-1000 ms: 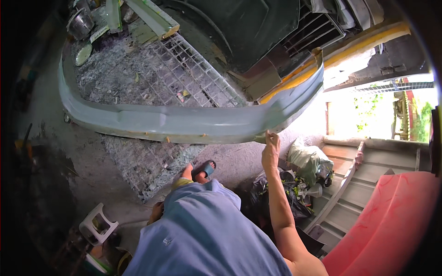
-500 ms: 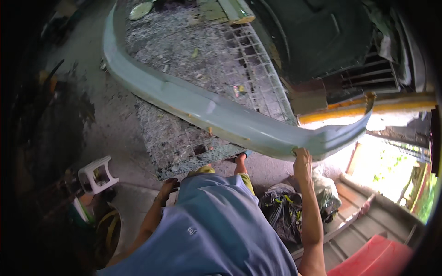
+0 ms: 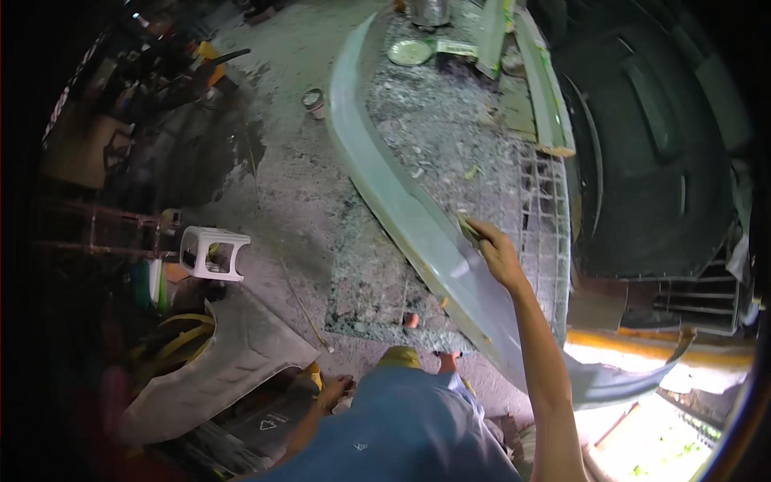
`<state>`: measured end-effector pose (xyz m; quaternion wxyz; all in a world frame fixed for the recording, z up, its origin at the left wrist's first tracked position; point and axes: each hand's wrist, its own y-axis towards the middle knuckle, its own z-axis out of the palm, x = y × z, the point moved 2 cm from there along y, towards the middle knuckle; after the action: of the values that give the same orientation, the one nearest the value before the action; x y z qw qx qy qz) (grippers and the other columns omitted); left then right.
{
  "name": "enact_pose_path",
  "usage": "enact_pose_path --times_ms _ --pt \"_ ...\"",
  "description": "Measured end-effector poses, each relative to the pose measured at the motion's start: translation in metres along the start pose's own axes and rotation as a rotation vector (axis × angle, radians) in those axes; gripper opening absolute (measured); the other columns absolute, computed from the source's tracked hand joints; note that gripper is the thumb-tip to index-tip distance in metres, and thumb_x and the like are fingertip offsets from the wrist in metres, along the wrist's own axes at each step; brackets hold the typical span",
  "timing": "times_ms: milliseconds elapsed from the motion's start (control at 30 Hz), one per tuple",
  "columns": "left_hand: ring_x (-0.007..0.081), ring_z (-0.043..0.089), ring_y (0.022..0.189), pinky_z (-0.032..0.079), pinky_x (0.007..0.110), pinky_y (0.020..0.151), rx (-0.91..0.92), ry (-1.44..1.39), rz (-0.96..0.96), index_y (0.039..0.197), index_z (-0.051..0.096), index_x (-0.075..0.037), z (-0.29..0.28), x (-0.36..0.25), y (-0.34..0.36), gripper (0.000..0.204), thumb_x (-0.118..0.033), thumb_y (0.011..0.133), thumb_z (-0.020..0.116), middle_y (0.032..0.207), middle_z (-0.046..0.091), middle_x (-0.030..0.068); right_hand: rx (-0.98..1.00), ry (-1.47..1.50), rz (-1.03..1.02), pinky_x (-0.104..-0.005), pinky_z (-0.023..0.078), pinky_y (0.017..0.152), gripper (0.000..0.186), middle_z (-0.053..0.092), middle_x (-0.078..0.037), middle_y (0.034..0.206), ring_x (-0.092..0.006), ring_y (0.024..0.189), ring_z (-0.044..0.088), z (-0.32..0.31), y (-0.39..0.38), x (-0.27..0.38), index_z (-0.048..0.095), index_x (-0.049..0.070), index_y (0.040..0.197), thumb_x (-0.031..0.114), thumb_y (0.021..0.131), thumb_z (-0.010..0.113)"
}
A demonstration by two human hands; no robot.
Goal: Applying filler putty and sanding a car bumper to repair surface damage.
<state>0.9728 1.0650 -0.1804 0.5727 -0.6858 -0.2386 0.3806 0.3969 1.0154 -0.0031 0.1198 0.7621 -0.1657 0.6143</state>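
A long curved car bumper (image 3: pixel 377 178), pale grey-green, lies across a paint-spattered worktable (image 3: pixel 377 293). Its near right end reaches past the table's edge. Over the bumper's inner edge, midway along, is my right hand (image 3: pixel 499 255), closed on a small yellowish-green piece (image 3: pixel 466 225); its kind is too small to tell. The piece appears to meet the bumper's edge. At my left side, low and away from the bumper, hangs my left hand (image 3: pixel 334 391). Its fingers look loosely apart, with nothing plainly held.
Green-and-white strips (image 3: pixel 540 96), a round lid (image 3: pixel 409 53) and a metal can (image 3: pixel 430 12) lie farther up the table. Left stand a white stool (image 3: pixel 215 253) and a grey fender panel (image 3: pixel 233 361). A small tub (image 3: pixel 313 102) sits on the floor; a dark car panel (image 3: pixel 650 161) stands right.
My right hand has moved from the bumper's near right part to farther along its inner edge, the piece still in it. The view has swung left, showing more table and floor.
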Motion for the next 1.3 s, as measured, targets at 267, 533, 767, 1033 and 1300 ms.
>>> enact_pose_path --times_ms 267,533,767,1033,1300 --pt "0.0104 0.05 0.055 0.041 0.023 0.045 -0.057 -0.304 -0.04 0.098 0.056 -0.004 0.002 0.041 -0.027 0.019 -0.022 0.095 0.049 0.075 0.057 0.0032 0.138 -0.372 -0.432 -0.0407 0.042 0.099 0.045 0.057 -0.024 0.118 -0.0386 0.113 0.053 0.112 0.19 0.015 0.055 -0.002 0.119 -0.007 0.076 0.04" --pt "0.0115 0.042 0.04 0.035 0.022 0.038 0.029 -0.526 0.004 0.075 0.053 -0.006 -0.005 0.025 -0.011 0.03 -0.021 0.098 0.041 0.057 0.05 0.0037 0.389 -0.729 -0.624 -0.0375 0.04 0.102 0.051 0.048 -0.015 0.136 -0.0327 0.124 0.046 0.171 0.242 -0.061 0.051 0.002 0.127 -0.006 0.077 0.048" --pt "0.0109 0.055 0.06 0.045 0.023 0.049 -0.035 -0.458 0.011 0.101 0.056 -0.005 -0.01 0.043 0.01 0.019 -0.021 0.097 0.048 0.081 0.061 0.0039 0.603 -0.72 -0.546 -0.0431 0.028 0.112 0.06 0.041 -0.007 0.145 -0.0265 0.136 0.034 0.135 0.149 -0.052 0.048 0.004 0.133 -0.008 0.074 0.05" --pt "0.0097 0.056 0.065 0.047 0.022 0.055 -0.144 -0.402 0.011 0.102 0.058 -0.005 0.019 0.02 -0.009 0.019 -0.023 0.094 0.055 0.083 0.06 0.0032 0.618 -0.707 -0.383 -0.0492 0.02 0.115 0.061 0.043 -0.004 0.144 -0.0257 0.139 0.029 0.075 0.018 -0.046 0.051 0.011 0.133 -0.008 0.075 0.048" --pt "0.0124 0.061 0.082 0.049 0.026 0.072 -0.067 -0.245 0.102 0.11 0.059 -0.006 0.027 0.064 -0.006 0.028 -0.027 0.093 0.055 0.094 0.064 0.004 0.606 -0.739 -0.342 -0.0452 0.026 0.111 0.051 0.047 -0.001 0.141 -0.0232 0.134 0.038 0.024 -0.082 -0.045 0.058 0.012 0.125 -0.005 0.077 0.052"
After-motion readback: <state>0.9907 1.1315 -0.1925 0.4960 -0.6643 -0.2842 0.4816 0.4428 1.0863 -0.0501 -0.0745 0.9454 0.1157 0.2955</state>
